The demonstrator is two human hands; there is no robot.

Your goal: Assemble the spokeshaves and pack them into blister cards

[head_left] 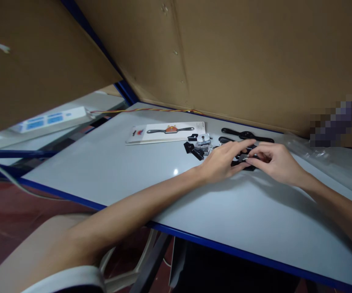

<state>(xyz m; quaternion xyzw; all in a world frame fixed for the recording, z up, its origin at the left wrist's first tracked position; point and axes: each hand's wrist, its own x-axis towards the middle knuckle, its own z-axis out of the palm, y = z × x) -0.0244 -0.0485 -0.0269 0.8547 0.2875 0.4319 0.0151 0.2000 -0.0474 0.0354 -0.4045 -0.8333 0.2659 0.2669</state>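
Note:
My left hand [223,160] is closed about a black spokeshave [249,167] low over the table, its thumb below and its fingers across the top. From the right, my right hand [281,162] pinches a small shiny metal part [245,159] at the middle of the same tool; it looks like a screw, but the fingers cover most of it. Just beyond lies another black spokeshave body [245,134]. Left of my hands is a loose pile of black cap pieces [195,150] and silver metal plates [204,140].
Printed cards [166,132] showing a spokeshave lie behind the pile. Clear plastic bags [331,162] lie at the right. A cardboard wall [239,61] rises at the back, with a twisted red-yellow wire [151,109] along its foot. A power strip [53,119] is at left.

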